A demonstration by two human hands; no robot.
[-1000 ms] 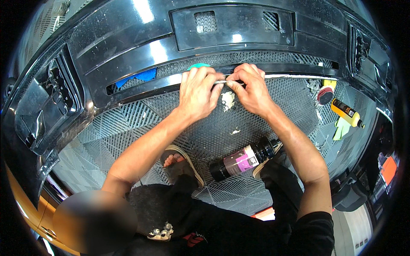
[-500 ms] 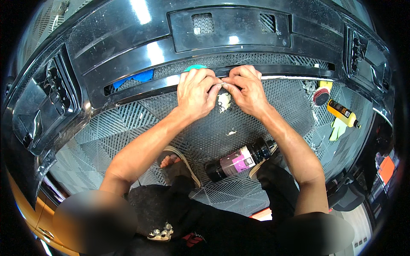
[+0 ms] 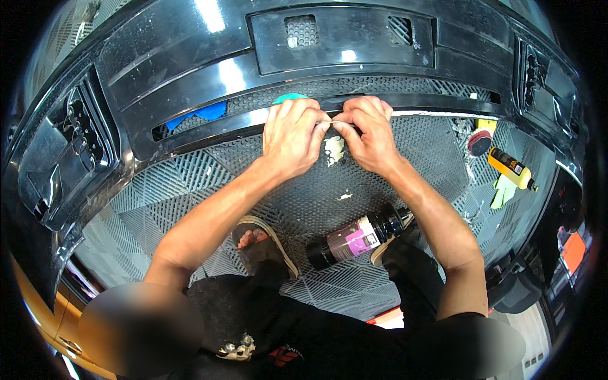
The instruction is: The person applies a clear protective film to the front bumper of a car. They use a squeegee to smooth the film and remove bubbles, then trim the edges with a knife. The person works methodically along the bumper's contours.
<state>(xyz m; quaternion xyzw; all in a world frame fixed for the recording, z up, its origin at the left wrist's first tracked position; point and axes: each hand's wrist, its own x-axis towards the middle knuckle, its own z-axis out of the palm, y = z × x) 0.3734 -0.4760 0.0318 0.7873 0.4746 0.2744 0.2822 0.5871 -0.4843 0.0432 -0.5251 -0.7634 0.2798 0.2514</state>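
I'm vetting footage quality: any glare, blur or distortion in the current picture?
Head view: white glare patches on the bumper; head view: blurred round patches at lower left and lower right; head view: fisheye distortion, black corners; head view: both hands fairly sharp, the pale sliver between them too small to identify.

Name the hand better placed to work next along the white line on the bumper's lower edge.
Probably the right hand: it sits beside the near end of the white line, which runs off to its right. The left hand is farther from it.
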